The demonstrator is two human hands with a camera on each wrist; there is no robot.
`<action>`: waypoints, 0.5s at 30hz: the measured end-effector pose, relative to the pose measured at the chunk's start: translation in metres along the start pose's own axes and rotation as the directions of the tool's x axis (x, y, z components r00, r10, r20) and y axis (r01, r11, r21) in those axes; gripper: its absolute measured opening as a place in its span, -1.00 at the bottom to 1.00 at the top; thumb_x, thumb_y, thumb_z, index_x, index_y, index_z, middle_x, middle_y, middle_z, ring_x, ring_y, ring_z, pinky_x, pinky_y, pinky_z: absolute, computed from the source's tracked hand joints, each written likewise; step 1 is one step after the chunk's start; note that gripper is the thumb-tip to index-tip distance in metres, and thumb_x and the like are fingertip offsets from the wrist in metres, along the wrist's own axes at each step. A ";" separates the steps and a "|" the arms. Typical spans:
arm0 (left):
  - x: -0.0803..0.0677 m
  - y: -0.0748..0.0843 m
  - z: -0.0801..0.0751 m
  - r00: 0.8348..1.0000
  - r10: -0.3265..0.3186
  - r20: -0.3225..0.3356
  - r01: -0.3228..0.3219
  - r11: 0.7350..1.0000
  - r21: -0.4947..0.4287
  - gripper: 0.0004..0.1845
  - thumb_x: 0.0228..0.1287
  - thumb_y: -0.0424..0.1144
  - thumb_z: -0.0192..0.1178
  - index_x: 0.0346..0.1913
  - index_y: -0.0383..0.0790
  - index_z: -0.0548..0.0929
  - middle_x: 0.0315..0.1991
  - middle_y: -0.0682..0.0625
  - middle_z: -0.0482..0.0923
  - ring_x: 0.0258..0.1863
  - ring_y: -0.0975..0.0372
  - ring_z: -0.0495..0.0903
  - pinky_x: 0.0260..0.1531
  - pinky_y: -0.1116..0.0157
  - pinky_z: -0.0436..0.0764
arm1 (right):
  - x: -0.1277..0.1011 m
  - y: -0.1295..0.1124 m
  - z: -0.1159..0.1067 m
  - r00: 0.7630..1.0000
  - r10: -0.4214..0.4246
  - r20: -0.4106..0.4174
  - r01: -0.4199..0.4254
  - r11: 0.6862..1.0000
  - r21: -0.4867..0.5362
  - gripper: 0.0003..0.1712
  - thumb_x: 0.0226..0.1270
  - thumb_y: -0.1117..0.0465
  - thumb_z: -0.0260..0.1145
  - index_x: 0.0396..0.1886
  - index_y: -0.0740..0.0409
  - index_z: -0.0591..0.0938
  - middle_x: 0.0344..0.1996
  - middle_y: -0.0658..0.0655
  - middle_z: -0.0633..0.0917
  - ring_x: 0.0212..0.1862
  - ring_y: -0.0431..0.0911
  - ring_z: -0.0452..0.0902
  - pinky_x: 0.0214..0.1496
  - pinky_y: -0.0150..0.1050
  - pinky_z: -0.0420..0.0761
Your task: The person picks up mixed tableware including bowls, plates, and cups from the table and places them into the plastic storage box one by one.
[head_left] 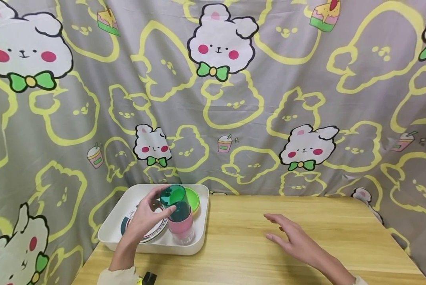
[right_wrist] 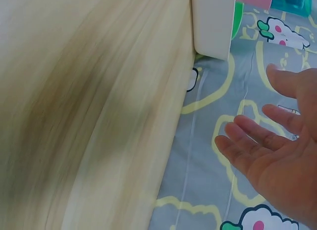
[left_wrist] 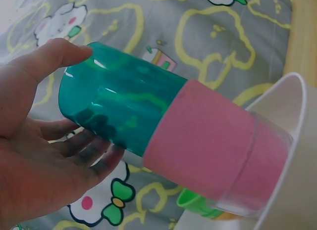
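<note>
Fingers of the left hand (head_left: pixel 146 215) curl round the teal cup (head_left: pixel 175 202), lower left of the head view, nested in a pink cup (head_left: pixel 181 226) inside the white tray (head_left: pixel 109 231); the right hand (head_left: pixel 294 237) hovers flat, fingers spread, over the wooden table (head_left: pixel 341 237). Left wrist view: thumb and fingers (left_wrist: pixel 94 156) grip the teal cup mid-frame. Right wrist view: fingers (right_wrist: pixel 252 146) loose and released at right, the tray's corner upper centre.

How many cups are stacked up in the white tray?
3: the teal cup on top, held by the left hand; the pink cup under it; a clear cup lowest. More may be hidden.
</note>
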State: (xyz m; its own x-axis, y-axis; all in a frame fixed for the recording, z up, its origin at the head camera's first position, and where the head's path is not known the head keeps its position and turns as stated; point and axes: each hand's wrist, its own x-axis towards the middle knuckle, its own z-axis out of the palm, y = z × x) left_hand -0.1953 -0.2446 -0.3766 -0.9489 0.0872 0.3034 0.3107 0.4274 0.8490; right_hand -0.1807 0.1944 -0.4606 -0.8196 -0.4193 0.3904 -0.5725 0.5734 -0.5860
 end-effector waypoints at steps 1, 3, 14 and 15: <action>0.000 -0.002 0.001 1.000 0.000 0.003 0.000 1.000 0.010 -0.31 0.25 -0.29 0.45 0.41 -0.25 0.44 0.23 -0.20 0.54 0.11 0.07 0.52 0.17 0.26 0.60 | -0.001 0.001 0.000 1.000 0.004 0.000 -0.004 1.000 0.002 -0.43 0.48 0.00 0.35 0.37 0.14 0.52 0.22 0.07 0.64 0.23 0.04 0.58 0.05 -0.04 0.72; -0.001 -0.006 0.002 1.000 0.001 0.010 -0.001 1.000 0.026 -0.30 0.24 -0.29 0.45 0.42 -0.26 0.43 0.24 -0.21 0.54 0.14 0.02 0.52 0.22 0.15 0.59 | -0.004 0.003 -0.001 1.000 0.013 0.004 -0.013 1.000 0.002 -0.42 0.49 0.00 0.34 0.37 0.14 0.51 0.22 0.08 0.64 0.23 0.04 0.58 0.05 -0.03 0.72; -0.001 -0.020 0.004 0.998 -0.046 0.035 0.044 0.998 0.046 -0.26 0.19 -0.33 0.48 0.41 -0.35 0.42 0.32 -0.31 0.47 0.33 -0.19 0.44 0.36 -0.12 0.37 | -0.021 0.012 -0.005 0.998 0.059 0.038 -0.059 0.998 -0.010 -0.42 0.50 -0.03 0.32 0.35 0.18 0.52 0.21 0.12 0.64 0.19 0.12 0.59 0.01 0.01 0.72; -0.001 -0.021 0.004 0.998 -0.052 0.040 0.050 0.998 0.042 -0.25 0.18 -0.33 0.49 0.41 -0.36 0.41 0.34 -0.32 0.45 0.34 -0.19 0.43 0.37 -0.12 0.35 | -0.023 0.013 -0.006 0.997 0.063 0.037 -0.063 0.998 -0.012 -0.43 0.50 -0.03 0.32 0.35 0.17 0.52 0.21 0.12 0.64 0.19 0.12 0.59 0.01 0.01 0.72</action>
State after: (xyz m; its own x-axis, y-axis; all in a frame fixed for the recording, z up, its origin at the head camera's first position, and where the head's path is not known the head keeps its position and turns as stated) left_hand -0.2013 -0.2496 -0.3964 -0.9653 0.1010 0.2410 0.2598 0.4685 0.8444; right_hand -0.1695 0.2159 -0.4735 -0.8529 -0.4080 0.3258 -0.5200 0.6073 -0.6006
